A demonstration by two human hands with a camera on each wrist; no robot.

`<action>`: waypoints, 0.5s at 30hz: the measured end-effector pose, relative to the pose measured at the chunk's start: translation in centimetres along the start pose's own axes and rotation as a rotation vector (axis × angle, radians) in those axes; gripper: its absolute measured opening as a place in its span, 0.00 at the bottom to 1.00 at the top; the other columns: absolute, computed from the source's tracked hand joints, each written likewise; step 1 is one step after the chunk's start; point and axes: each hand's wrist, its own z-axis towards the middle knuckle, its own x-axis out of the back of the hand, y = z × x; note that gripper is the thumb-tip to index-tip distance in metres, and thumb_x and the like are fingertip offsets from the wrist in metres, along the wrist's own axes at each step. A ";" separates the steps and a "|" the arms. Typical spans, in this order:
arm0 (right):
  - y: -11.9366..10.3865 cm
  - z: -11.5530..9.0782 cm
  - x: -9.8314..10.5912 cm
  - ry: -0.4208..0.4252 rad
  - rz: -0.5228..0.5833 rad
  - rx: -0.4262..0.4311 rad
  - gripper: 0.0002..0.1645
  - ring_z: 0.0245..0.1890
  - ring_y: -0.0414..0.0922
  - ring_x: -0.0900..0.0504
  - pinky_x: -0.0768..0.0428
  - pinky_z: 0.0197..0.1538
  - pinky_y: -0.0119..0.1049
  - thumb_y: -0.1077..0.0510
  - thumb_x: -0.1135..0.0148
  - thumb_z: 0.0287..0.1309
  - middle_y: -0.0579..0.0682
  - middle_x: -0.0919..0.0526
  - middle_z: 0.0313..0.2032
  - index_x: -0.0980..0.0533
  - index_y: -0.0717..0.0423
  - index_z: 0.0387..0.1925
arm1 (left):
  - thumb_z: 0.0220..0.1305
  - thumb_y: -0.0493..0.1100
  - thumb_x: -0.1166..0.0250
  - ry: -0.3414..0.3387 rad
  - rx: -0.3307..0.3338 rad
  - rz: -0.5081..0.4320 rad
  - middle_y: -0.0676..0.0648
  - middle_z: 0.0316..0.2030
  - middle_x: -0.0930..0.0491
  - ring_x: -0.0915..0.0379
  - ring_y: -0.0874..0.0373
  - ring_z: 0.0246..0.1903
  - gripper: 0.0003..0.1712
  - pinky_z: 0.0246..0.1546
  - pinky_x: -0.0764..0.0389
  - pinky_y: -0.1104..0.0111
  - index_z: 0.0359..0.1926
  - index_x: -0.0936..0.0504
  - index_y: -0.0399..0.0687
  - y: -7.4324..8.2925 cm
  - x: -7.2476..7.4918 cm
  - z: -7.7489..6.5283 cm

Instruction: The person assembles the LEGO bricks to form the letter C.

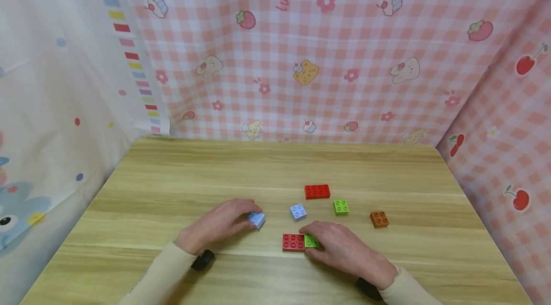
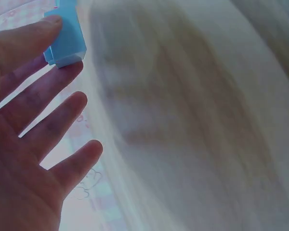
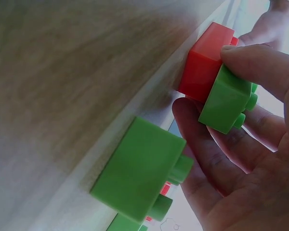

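My left hand [image 1: 225,219] pinches a light blue brick [image 2: 70,36] between thumb and fingertips; the other fingers are spread. To its right, my right hand [image 1: 340,246] grips a lime green two-by-two brick [image 3: 226,101] between thumb and fingers. This green brick sits at the right end of a red brick [image 1: 293,243], overlapping it; whether they are pressed together I cannot tell. The right thumb tip also reaches the red brick. Near the right wrist camera stands another green brick [image 3: 139,168], which the right hand seems to hide in the head view.
Beyond the hands on the wooden table [image 1: 206,166] lie a second light blue brick [image 1: 298,212], a long red brick [image 1: 317,191], a lime green brick [image 1: 341,207] and an orange-brown brick [image 1: 379,219]. Patterned cloth [image 1: 275,56] hangs behind the table and along both sides.
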 end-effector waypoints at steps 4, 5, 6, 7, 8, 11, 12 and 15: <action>0.0 -0.1 0.0 0.003 0.002 0.002 0.24 0.50 0.41 0.16 0.15 0.53 0.43 0.51 0.28 0.64 0.47 0.14 0.52 0.19 0.54 0.58 | 0.71 0.44 0.32 0.025 0.001 -0.015 0.47 0.56 0.16 0.21 0.51 0.58 0.20 0.62 0.22 0.53 0.61 0.18 0.46 0.4 0.0 -0.1; 0.0 -0.1 0.0 0.004 0.002 0.002 0.24 0.50 0.40 0.16 0.15 0.53 0.43 0.51 0.28 0.64 0.47 0.14 0.52 0.19 0.54 0.58 | 0.70 0.44 0.32 0.033 -0.004 -0.017 0.47 0.56 0.16 0.20 0.52 0.57 0.20 0.62 0.21 0.53 0.60 0.18 0.45 0.5 -0.1 -0.1; 0.0 -0.1 0.0 0.005 0.003 0.003 0.24 0.50 0.40 0.17 0.15 0.52 0.43 0.51 0.28 0.64 0.47 0.14 0.51 0.19 0.54 0.58 | 0.70 0.44 0.32 0.041 -0.011 -0.021 0.47 0.56 0.15 0.20 0.52 0.57 0.20 0.62 0.21 0.54 0.60 0.18 0.45 0.6 -0.1 -0.2; 0.0 -0.1 0.0 0.005 0.006 0.002 0.23 0.50 0.40 0.17 0.15 0.52 0.43 0.51 0.28 0.64 0.47 0.14 0.51 0.19 0.54 0.58 | 0.70 0.44 0.31 0.050 -0.020 -0.022 0.47 0.56 0.15 0.20 0.52 0.56 0.20 0.61 0.20 0.54 0.60 0.18 0.45 0.7 0.0 -0.2; 0.0 -0.1 0.0 0.006 0.008 0.001 0.23 0.50 0.40 0.17 0.15 0.52 0.43 0.52 0.28 0.64 0.46 0.14 0.51 0.19 0.54 0.58 | 0.69 0.44 0.31 0.058 -0.029 -0.025 0.47 0.55 0.15 0.19 0.52 0.56 0.21 0.61 0.20 0.55 0.60 0.18 0.44 0.8 0.0 -0.3; 0.0 -0.1 0.0 0.006 0.013 -0.003 0.23 0.49 0.39 0.17 0.15 0.52 0.42 0.52 0.28 0.64 0.46 0.14 0.51 0.19 0.54 0.58 | 0.69 0.44 0.30 0.076 -0.054 -0.027 0.47 0.54 0.15 0.19 0.53 0.55 0.21 0.60 0.19 0.55 0.59 0.18 0.43 1.2 -0.1 -0.3; 0.0 -0.1 0.0 0.005 0.015 -0.005 0.23 0.49 0.39 0.17 0.15 0.52 0.42 0.52 0.28 0.64 0.46 0.14 0.51 0.19 0.54 0.58 | 0.68 0.45 0.30 0.082 -0.062 -0.026 0.47 0.54 0.15 0.18 0.53 0.54 0.21 0.60 0.19 0.56 0.59 0.18 0.43 1.3 -0.1 -0.3; -0.1 -0.1 0.1 0.003 0.021 -0.009 0.23 0.49 0.40 0.17 0.15 0.52 0.42 0.52 0.28 0.64 0.47 0.14 0.51 0.19 0.55 0.58 | 0.68 0.45 0.30 0.093 -0.068 -0.025 0.47 0.54 0.15 0.18 0.52 0.55 0.21 0.60 0.19 0.56 0.59 0.17 0.43 1.8 -0.1 -0.3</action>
